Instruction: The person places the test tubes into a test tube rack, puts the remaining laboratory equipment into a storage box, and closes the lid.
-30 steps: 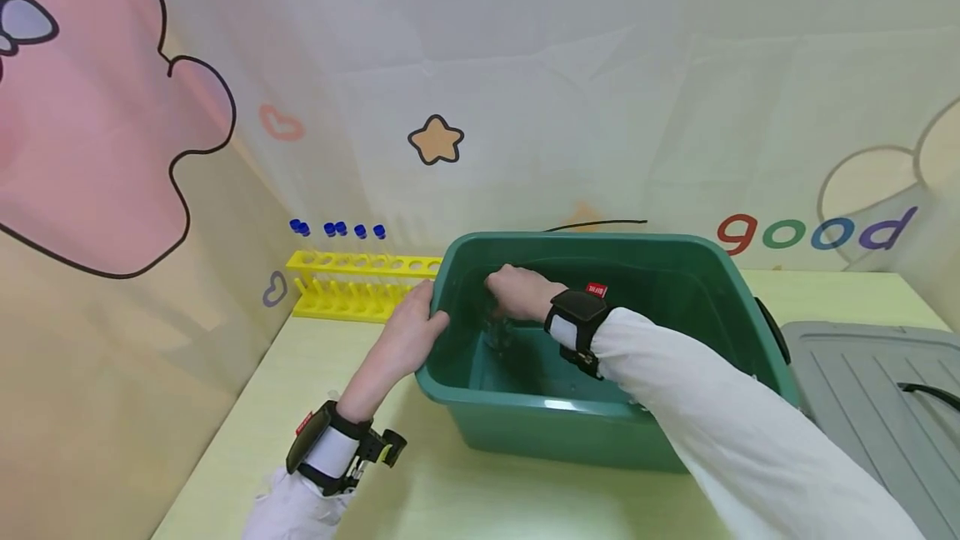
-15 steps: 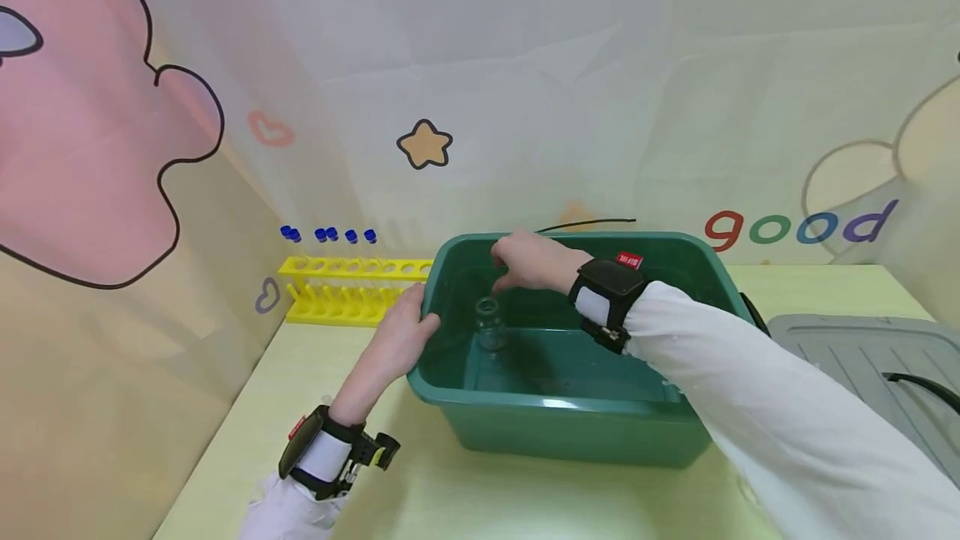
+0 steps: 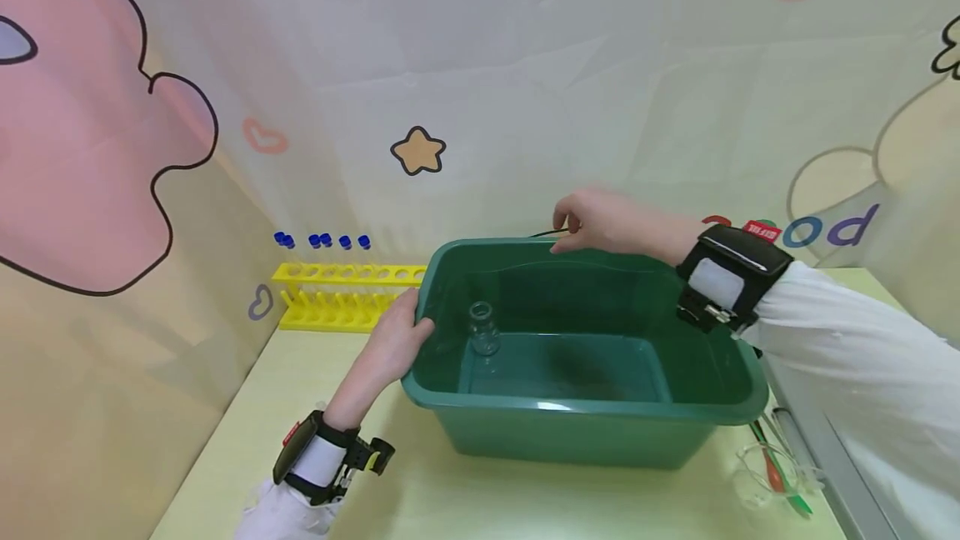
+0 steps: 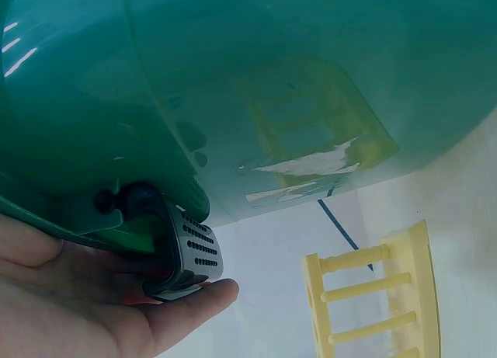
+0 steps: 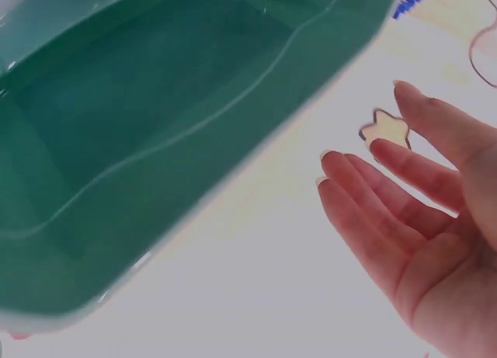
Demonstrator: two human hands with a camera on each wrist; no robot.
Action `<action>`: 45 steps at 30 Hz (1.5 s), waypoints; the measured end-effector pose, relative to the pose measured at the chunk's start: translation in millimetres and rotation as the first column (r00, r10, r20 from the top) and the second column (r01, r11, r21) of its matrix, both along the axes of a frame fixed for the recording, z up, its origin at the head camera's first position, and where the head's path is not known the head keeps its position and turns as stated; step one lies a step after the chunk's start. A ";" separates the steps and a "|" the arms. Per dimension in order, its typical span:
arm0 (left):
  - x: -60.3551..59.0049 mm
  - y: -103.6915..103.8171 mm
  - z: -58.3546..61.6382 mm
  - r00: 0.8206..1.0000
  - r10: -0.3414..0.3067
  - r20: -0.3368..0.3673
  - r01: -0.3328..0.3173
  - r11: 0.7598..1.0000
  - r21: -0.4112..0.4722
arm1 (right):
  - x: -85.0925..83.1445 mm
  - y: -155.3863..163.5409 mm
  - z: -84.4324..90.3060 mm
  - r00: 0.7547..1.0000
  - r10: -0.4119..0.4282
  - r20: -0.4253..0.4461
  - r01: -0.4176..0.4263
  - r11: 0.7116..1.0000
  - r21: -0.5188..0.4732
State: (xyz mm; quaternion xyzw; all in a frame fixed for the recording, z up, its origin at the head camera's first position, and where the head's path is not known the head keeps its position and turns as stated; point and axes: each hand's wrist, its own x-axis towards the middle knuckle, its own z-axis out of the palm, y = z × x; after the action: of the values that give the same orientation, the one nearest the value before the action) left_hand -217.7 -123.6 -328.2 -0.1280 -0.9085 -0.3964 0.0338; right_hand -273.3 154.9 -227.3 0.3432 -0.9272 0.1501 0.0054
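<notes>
A green plastic tub [image 3: 570, 408] with water in it stands on the pale table. A small clear glass flask [image 3: 483, 330] stands upright in the water near the tub's left end. My left hand [image 3: 392, 338] grips the tub's left rim, thumb over the edge. In the left wrist view that hand [image 4: 93, 296] lies under the tub's grey handle [image 4: 190, 253]. My right hand [image 3: 581, 226] hovers above the tub's far rim, fingers relaxed and holding nothing. The right wrist view shows that hand [image 5: 404, 206] open and empty beside the tub [image 5: 155, 140].
A yellow test-tube rack [image 3: 341, 297] with blue-capped tubes stands behind the tub on the left. A grey lid [image 3: 813, 440] lies at the right, with clear glassware and red and green sticks [image 3: 772, 477] beside it. A patterned cloth backdrop closes the back and left.
My right hand has let go of the flask, risen out of the tub and moved right, above the far rim. The left hand stays on the rim.
</notes>
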 end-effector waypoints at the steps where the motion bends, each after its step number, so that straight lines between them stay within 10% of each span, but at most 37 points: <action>1: -0.1 0.0 -0.3 1.000 -0.002 0.002 0.002 1.000 0.000 | 4.0 6.5 2.0 1.000 -0.009 -0.006 0.009 1.000 -0.004; 15: 0.6 1.5 -2.5 0.999 -0.012 0.042 0.010 0.999 0.039 | 48.4 80.6 6.2 0.992 -0.119 -0.036 0.116 0.990 -0.082; 24: 1.0 -0.4 -4.3 0.999 -0.006 0.037 0.004 0.999 0.048 | 70.0 137.1 -19.8 0.944 -0.313 -0.103 0.305 0.948 -0.086; 34: 0.2 -0.4 -1.7 1.000 0.005 0.028 -0.006 1.000 0.024 | 98.3 186.8 -76.7 0.903 -0.424 0.072 0.427 0.904 -0.021; 45: 0.1 0.8 -2.2 1.000 -0.001 0.018 0.001 1.000 0.030 | 129.2 186.9 -133.8 0.906 -0.283 0.314 0.280 0.958 0.057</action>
State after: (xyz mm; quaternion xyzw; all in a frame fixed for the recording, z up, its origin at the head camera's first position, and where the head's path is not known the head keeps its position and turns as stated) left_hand -217.6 -122.8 -330.3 -0.1243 -0.9027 -0.4111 0.0274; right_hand -144.1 341.8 -361.1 0.1771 -0.9563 0.1964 -0.1245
